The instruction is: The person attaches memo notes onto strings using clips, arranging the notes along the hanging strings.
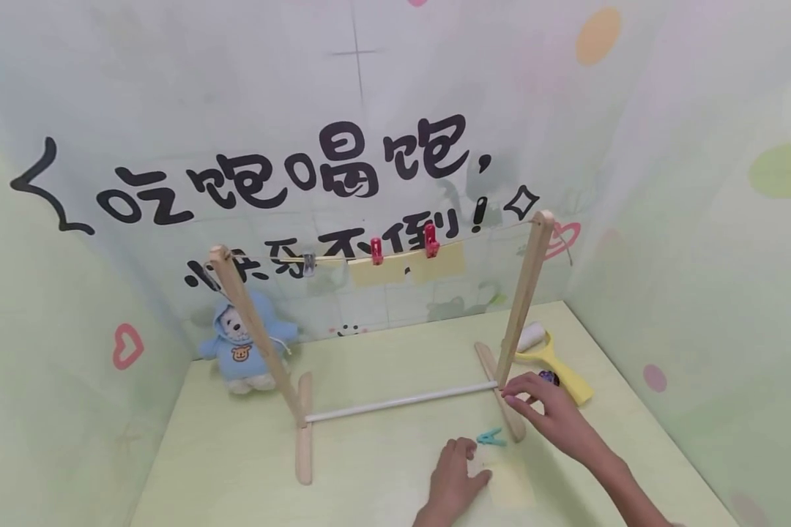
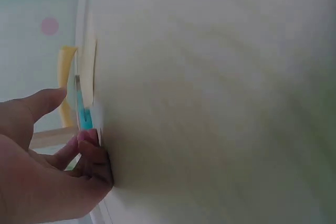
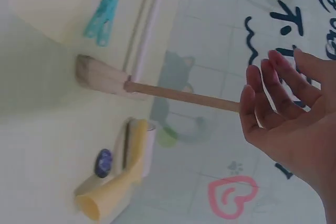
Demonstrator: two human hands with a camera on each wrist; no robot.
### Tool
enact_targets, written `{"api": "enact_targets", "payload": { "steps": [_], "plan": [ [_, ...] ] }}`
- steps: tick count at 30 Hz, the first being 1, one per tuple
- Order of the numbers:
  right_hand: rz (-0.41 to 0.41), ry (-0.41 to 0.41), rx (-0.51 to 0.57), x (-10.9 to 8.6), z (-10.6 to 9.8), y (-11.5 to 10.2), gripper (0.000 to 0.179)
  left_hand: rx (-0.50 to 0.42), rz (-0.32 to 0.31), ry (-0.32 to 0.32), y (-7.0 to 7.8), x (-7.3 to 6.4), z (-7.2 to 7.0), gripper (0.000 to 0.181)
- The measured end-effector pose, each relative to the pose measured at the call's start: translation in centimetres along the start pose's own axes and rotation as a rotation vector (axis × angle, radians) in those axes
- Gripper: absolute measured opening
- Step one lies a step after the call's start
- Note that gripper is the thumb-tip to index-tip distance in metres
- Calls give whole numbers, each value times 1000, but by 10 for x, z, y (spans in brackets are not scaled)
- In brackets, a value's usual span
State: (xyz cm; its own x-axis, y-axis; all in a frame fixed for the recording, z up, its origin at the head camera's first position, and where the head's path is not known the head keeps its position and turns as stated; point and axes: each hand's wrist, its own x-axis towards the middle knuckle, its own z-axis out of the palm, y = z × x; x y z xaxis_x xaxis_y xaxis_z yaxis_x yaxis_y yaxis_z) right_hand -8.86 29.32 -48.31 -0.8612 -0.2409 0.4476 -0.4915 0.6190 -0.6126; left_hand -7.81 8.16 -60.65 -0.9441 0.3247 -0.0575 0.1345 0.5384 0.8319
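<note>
My left hand [image 1: 453, 479] is low over the table beside a yellow paper note [image 1: 510, 483], its thumb apart from loosely bent fingers. Just beyond its fingertips lies a teal clothespin [image 1: 491, 438]. In the left wrist view, the fingertips overlap the clothespin's [image 2: 85, 116] lower end. My right hand [image 1: 556, 417] hovers by the right foot of a wooden rack [image 1: 530, 285]; the right wrist view shows its fingers [image 3: 270, 90] slightly curved with nothing between them. Along the rack's string, two red clothespins [image 1: 431, 241] hold yellow notes [image 1: 438, 265], and a grey clothespin [image 1: 309, 263] hangs further left.
A white rod [image 1: 402, 402] joins the rack's two feet near the table top. Behind the left post sits a plush toy [image 1: 244, 359] in a blue hoodie. At the right lie a yellow-handled lint roller [image 1: 563, 369] and a small dark purple object [image 3: 103, 162].
</note>
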Motion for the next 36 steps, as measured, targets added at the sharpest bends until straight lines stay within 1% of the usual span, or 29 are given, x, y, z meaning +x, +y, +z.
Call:
{"api": "enact_targets", "payload": {
  "steps": [4, 5, 7, 8, 10, 11, 12, 14, 15, 16, 21, 24, 27, 29, 33, 36],
  "plan": [
    [106, -129, -18, -12, 16, 29, 12, 168, 41, 0, 3, -7, 8, 49],
    [132, -153, -26, -16, 21, 37, 11, 211, 58, 13, 1, -7, 12, 52],
    [192, -196, -45, -23, 30, 50, 14, 281, 70, 15, 3, -7, 17, 55],
    [168, -210, -34, -30, 36, 69, 16, 312, 71, 19, 3, -8, 20, 57],
    [191, -230, -68, -37, 46, 79, 20, 355, 68, 19, 4, -8, 26, 57],
    [195, -235, -86, -40, 50, 84, 21, 376, 69, 20, 5, -8, 28, 57],
    [201, -248, -101, -43, 53, 86, 23, 387, 56, 3, 9, -8, 27, 55],
    [198, -262, -124, -46, 58, 87, 25, 407, 41, -13, 11, -9, 28, 53],
    [242, -276, -156, -43, 58, 75, 27, 418, 40, -19, 12, -9, 27, 51],
    [240, -283, -162, -43, 58, 74, 28, 427, 40, -20, 12, -9, 26, 50],
    [162, -284, -177, -42, 62, 73, 30, 448, 67, -3, 12, -10, 19, 48],
    [129, -282, -168, -44, 65, 76, 32, 457, 85, 6, 10, -10, 19, 47],
    [125, -268, -178, -47, 68, 77, 36, 464, 104, 16, 6, -10, 20, 46],
    [134, -251, -193, -50, 70, 78, 38, 448, 113, 18, 3, -9, 22, 46],
    [166, -190, -212, -54, 75, 79, 41, 408, 119, 21, -2, -8, 24, 46],
    [163, -126, -218, -57, 80, 83, 40, 421, 131, 16, -3, -7, 24, 50]
  ]
}}
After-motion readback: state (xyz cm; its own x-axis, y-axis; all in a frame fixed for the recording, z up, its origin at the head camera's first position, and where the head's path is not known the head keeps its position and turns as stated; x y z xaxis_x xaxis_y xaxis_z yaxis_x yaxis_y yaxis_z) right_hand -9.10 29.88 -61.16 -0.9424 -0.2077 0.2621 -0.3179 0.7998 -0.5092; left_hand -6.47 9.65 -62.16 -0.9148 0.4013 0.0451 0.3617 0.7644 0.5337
